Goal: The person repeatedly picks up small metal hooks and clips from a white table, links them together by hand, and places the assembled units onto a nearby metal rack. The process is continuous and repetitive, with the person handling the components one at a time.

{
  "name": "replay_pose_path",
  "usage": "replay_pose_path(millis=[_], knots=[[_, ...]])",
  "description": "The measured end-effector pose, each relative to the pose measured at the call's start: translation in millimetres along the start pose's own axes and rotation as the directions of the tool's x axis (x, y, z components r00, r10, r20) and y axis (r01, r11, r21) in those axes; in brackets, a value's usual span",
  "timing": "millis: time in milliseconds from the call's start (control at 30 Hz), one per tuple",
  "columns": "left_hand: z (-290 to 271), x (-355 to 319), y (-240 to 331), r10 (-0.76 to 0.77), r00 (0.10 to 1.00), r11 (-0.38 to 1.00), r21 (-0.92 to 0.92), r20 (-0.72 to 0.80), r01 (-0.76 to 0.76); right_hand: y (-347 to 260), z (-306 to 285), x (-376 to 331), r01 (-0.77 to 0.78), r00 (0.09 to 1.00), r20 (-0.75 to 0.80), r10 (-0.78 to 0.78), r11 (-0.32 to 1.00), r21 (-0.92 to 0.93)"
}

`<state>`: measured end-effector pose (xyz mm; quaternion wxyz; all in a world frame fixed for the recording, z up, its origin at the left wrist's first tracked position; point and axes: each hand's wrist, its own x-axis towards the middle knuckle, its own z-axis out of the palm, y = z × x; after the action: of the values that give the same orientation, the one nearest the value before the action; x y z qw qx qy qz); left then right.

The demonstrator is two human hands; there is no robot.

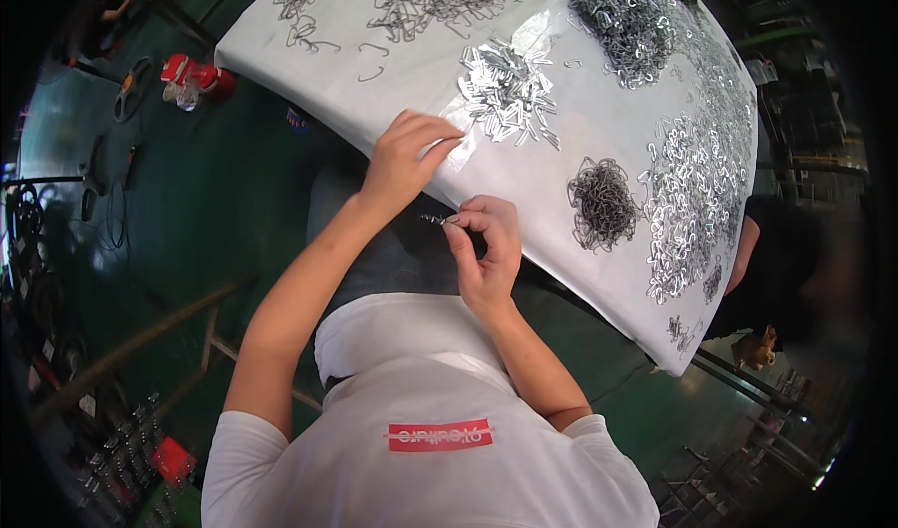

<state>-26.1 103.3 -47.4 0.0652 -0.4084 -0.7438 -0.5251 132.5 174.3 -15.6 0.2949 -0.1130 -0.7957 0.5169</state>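
Note:
My left hand is over the table's near edge, beside a pile of flat, shiny metal clips. Its thumb and fingertips come together; whatever may be between them is too small to make out. Lower and to the right, just off the edge, my right hand pinches a small twisted metal piece between thumb and forefinger. That piece points left and looks like a short spiral. A strip of clear plastic lies under the flat clips.
The table has a white cover. On it are dark wire hooks, a large heap of metal links, a round pile of dark wire pieces and scattered shiny links. Another person's arm is at the right edge.

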Motion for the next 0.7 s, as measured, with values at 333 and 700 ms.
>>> replay_pose_path(millis=[333, 700], knots=[[65.7, 68.3, -42.3, 0.337, 0.809, 0.779, 0.340, 0.482, -0.527, 8.6, -4.3, -2.2, -0.020, 0.999, -0.046, 0.022, 0.999, 0.038], [32.7, 42.6, -12.9, -0.450, 0.880, 0.794, -0.383, 0.151, 0.472, 9.6, 0.7, 3.8, -0.039, 0.998, -0.050, 0.040, 0.999, 0.037]])
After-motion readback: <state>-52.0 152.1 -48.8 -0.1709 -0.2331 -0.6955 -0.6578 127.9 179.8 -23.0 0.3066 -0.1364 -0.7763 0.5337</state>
